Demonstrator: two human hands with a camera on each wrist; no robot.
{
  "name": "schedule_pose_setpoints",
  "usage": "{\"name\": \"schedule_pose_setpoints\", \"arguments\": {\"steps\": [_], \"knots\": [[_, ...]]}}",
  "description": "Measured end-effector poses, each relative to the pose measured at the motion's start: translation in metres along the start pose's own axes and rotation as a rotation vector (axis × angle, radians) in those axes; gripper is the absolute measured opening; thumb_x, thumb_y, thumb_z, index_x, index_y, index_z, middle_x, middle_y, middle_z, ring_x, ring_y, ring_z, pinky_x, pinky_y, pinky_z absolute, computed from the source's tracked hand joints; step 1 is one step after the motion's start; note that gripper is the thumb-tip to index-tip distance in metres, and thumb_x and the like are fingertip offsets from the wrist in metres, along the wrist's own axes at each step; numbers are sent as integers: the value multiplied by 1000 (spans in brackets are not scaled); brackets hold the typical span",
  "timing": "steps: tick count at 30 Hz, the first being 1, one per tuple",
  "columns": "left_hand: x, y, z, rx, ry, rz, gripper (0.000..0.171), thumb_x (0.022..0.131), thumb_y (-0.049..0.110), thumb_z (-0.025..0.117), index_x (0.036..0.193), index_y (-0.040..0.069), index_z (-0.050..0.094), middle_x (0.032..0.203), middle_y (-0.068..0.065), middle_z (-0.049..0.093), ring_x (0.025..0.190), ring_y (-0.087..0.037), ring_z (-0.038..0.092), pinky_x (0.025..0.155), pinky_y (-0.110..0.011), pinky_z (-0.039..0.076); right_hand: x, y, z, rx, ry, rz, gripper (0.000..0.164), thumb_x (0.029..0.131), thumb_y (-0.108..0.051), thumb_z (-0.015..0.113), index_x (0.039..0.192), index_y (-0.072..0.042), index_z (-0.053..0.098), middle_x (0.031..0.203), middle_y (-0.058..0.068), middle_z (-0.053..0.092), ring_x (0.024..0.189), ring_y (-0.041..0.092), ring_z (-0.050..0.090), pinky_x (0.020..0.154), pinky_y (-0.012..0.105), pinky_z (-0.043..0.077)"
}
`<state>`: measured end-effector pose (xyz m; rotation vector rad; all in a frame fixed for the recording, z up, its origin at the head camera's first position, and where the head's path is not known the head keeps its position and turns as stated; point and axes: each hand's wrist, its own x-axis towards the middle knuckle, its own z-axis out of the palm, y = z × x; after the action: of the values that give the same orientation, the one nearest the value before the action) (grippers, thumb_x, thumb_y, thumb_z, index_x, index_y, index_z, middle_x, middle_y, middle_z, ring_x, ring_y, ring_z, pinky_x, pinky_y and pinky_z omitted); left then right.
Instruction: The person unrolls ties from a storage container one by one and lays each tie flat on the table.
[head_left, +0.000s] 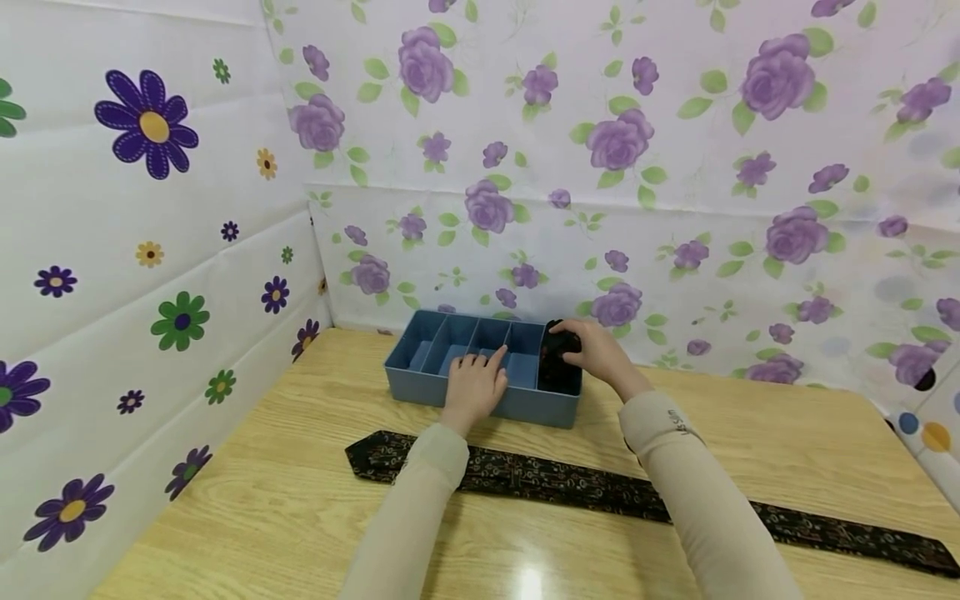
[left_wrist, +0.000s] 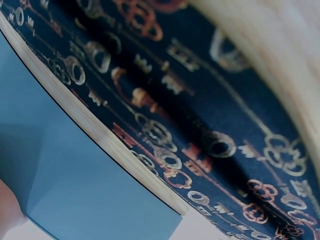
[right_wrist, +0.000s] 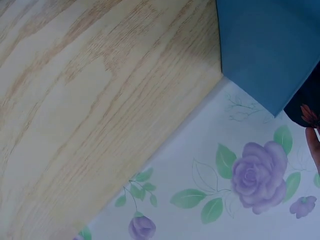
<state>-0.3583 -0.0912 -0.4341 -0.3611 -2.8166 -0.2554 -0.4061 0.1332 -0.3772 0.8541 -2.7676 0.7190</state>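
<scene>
A blue box (head_left: pixel 480 402) with several compartments stands near the back wall. My right hand (head_left: pixel 596 348) is at its right end, thumb and fingers pinching a dark bundle of patterned cloth (head_left: pixel 558 367) in the rightmost compartment. In the right wrist view, an orange flower shows on the dark cloth (right_wrist: pixel 307 102) beside the fingertips. My left hand (head_left: pixel 476 387) rests on the box's front rim, fingers extended over a middle compartment. Below the box a black necktie (head_left: pixel 555 482) with a key pattern lies stretched across the table, passing under both forearms.
The wooden table (head_left: pixel 277 492) carries the box and the necktie. A wall covering with purple roses (head_left: pixel 491 207) rises close behind the box, and another flowered covering (head_left: pixel 180 321) stands along the left side.
</scene>
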Motion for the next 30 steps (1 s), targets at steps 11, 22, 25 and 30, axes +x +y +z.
{"name": "schedule_pose_setpoints", "arguments": {"steps": [11, 22, 25, 30], "knots": [[-1, 1, 0, 10, -18, -9, 46, 103, 33, 34, 148, 24, 33, 125, -8, 59, 121, -29, 50, 105, -49, 35, -5, -4, -13, -2, 6, -22, 40, 86, -5, 67, 125, -4, 58, 128, 20, 57, 116, 38, 54, 92, 50, 48], [2, -1, 3, 14, 15, -7, 46, 102, 32, 37, 147, 23, 35, 122, -9, 60, 119, -29, 51, 104, -49, 36, -11, -8, -19, 1, 37, -10, 43, 86, -6, 67, 127, -6, 57, 132, 20, 53, 122, 39, 49, 97, 53, 44], [2, -1, 3, 15, 7, -7, 46, 102, 33, 35, 147, 23, 35, 123, -8, 60, 119, -30, 50, 104, -49, 36, -13, -9, -20, 13, 39, -1, 42, 86, -6, 67, 127, -7, 57, 133, 19, 53, 123, 39, 48, 98, 53, 44], [2, -1, 1, 14, 5, 8, 46, 102, 32, 35, 147, 22, 36, 123, -9, 60, 119, -30, 51, 103, -50, 36, -17, -12, -23, 28, 51, -3, 43, 86, -6, 67, 128, -7, 56, 134, 19, 52, 124, 38, 47, 98, 53, 44]]}}
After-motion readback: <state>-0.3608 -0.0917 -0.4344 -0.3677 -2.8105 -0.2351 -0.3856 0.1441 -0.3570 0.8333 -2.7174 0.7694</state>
